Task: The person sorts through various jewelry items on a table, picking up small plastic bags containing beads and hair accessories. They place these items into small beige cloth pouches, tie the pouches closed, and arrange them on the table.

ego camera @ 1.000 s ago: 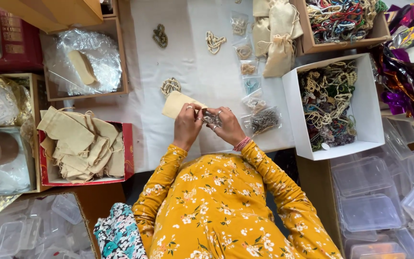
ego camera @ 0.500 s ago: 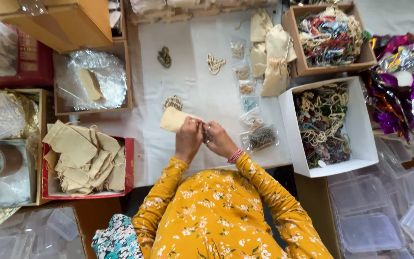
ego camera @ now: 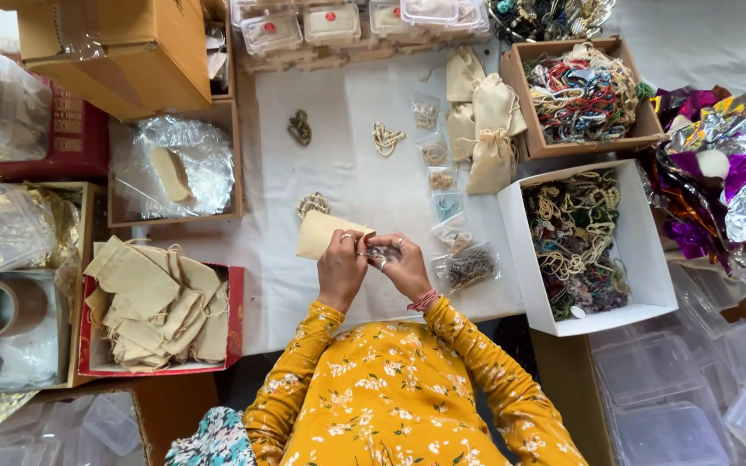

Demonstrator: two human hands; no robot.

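Up close, the fingers of the left hand (ego camera: 341,269) were pinched on the edge of a small beige cloth pouch (ego camera: 325,233), which stuck out up and to the left of the hand above the white table cover (ego camera: 347,173). The right hand (ego camera: 405,269) sat just beside it, fingers curled narrowly around a small clear packet (ego camera: 383,254) held between the two hands — what was inside was too small to tell.

Just right of the hands lay a clear bag of dark beads (ego camera: 470,266), with a row of small clear packets (ego camera: 439,168) running up the table beyond it. A beaded ornament (ego camera: 312,204) rested just above the pouch. Farther right stood a white box of tangled bead strings (ego camera: 573,246); above it, a brown box of colourful strings (ego camera: 582,93). To the left, well apart from the hands, a red tray (ego camera: 237,311) held a heap of flat beige pouches (ego camera: 155,302).
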